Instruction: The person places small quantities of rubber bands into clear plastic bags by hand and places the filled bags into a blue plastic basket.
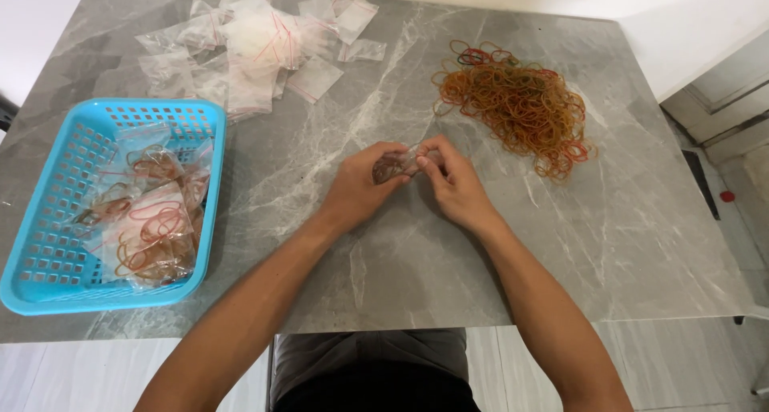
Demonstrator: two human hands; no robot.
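Both my hands meet over the middle of the grey marble table (416,252). Between them is a small clear plastic bag (398,165) with rubber bands inside. My left hand (360,189) cups the bag from the left. My right hand (454,184) pinches its top edge from the right. A loose pile of orange, red and green rubber bands (521,103) lies just beyond my right hand.
A blue plastic basket (48,244) at the left edge holds several filled clear bags (148,232). A heap of empty clear zip bags (252,47) lies at the far left of the table. White floor and a door frame show to the right.
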